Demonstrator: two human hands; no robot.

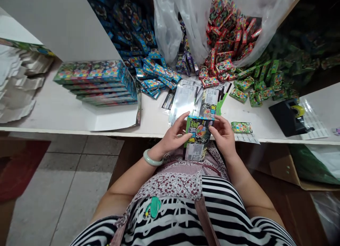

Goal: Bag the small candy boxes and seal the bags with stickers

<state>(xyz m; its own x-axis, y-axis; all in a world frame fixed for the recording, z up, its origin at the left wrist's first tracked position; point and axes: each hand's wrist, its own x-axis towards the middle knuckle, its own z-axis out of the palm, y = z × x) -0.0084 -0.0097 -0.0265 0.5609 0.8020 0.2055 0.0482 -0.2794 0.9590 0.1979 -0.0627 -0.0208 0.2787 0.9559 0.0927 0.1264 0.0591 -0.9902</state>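
Between my two hands, just in front of the table edge, is a dark printed packet (pixel 198 136) with colourful lettering and a barcode label. A bright blue strip shows along its top; whether that is a small box inside, I cannot tell. My left hand (pixel 176 134) grips its left side with the thumb across the front. My right hand (pixel 223 132) grips the right side, thumb near the upper corner. Beyond them lie flat printed pouches (pixel 183 97), overlapping on the table. A single small green box (pixel 241 127) sits to the right of my right hand.
Small boxes are heaped at the back: blue (pixel 159 72), purple (pixel 187 62), red (pixel 223 62) and green (pixel 265 83). Clear plastic sheeting (pixel 170 33) hangs between them. Left stands an open carton (pixel 114 116) with stacked box rows (pixel 92 74); right, a black tape dispenser (pixel 284 118).
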